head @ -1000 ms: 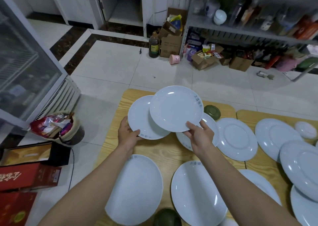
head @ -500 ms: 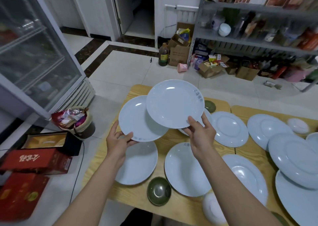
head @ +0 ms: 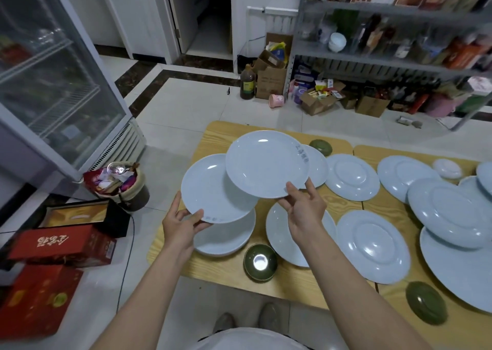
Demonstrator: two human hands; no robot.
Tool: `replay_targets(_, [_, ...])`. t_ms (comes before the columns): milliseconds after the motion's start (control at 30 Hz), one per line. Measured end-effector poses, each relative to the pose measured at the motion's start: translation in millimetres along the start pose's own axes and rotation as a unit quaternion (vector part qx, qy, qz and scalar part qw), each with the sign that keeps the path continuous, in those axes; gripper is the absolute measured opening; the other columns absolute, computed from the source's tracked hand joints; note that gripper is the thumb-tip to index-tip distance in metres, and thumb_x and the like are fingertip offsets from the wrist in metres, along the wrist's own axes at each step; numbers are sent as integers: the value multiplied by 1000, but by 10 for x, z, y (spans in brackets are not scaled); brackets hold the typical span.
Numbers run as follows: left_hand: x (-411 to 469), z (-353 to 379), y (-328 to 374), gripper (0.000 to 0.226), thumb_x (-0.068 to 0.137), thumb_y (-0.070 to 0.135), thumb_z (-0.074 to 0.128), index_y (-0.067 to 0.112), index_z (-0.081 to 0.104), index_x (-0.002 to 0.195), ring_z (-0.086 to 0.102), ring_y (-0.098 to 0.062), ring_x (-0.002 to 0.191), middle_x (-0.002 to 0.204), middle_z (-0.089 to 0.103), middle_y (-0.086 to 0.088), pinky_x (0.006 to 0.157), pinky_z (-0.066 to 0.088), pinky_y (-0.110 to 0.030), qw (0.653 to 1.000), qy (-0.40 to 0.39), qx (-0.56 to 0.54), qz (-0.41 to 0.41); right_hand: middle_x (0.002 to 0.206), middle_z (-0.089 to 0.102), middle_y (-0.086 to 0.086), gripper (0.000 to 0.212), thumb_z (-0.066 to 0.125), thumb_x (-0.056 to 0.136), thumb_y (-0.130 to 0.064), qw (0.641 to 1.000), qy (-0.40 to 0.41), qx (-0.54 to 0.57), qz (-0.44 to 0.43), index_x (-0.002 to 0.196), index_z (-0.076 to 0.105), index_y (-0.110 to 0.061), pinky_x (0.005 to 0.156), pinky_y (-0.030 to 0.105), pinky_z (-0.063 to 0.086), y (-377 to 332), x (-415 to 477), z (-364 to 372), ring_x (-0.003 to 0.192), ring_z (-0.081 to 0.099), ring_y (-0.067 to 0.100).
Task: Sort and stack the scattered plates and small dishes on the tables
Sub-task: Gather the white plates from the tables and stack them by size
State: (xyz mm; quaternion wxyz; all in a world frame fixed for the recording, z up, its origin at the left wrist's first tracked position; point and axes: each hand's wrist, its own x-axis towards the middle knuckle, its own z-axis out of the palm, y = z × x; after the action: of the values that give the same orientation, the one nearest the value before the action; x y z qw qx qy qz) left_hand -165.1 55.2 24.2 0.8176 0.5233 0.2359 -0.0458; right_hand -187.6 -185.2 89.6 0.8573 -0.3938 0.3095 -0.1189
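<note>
Upper plate (head: 266, 163): pale blue, off the surface, slightly tilted. The right hand (head: 303, 212) pinches its near rim at about 5 o'clock, fingertips curled onto the edge. Lower plate (head: 206, 189): same colour, at the upper plate's 8 o'clock, its far right edge tucked beneath the upper one in this view; cannot tell whether the two touch. The left hand (head: 181, 224) grips the lower plate's rim at 7 o'clock, thumb on top, fingers behind the rim. Both plates hang over the left end of the wooden surface (head: 221, 134). On the surface directly under the lower plate lies a deep dish (head: 226, 239), partly covered. At its 3 o'clock is a flat plate (head: 277, 232), partly hidden by the right hand. Between these two, toward the near edge, stands a green bowl (head: 260, 262), opening up. At the upper plate's 3 o'clock a third plate (head: 318, 168) shows from behind it, then a ringed plate (head: 352, 180); a second green bowl (head: 320, 147) sits at 1 o'clock. Further toward 3 o'clock are an overlapping plate pile (head: 450, 211) and a small white dish (head: 447, 168). On the floor at the surface's 9 o'clock are a waste bin (head: 119, 184) full of wrappers, red boxes (head: 61, 243) and a glass-door fridge (head: 53, 83). At 12 o'clock is a metal shelf (head: 386, 56) carrying bottles, with cartons below.
</note>
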Motion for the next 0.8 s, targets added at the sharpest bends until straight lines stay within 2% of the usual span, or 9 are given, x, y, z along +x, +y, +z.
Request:
replay_targets(133, [-25,-145,-51,87,83,-16,65,24,33,152,65,-29,104,120,60,-9,64,61,-37,1000,-1,5,-16,121,68,11,64,68,87,6,1000,14,12,11,145,49,-15,80,43,61,113,-107,1,101,71,26])
replay_targets(433, [5,-429,-242,85,83,-15,67,22,34,152,63,-30,107,131,58,-18,61,61,-33,998,13,38,-57,121,69,8,64,66,89,4,999,30,9,22,146,45,-15,74,37,62,247,-238,-46,104,69,26])
replay_targets(800, [50,-514,-369,86,81,-15,68,24,36,151,68,-26,99,118,64,-12,64,62,-37,994,15,95,-53,121,68,4,65,68,87,4,998,51,-11,33,146,46,-15,71,37,62,397,-220,-34,101,70,25])
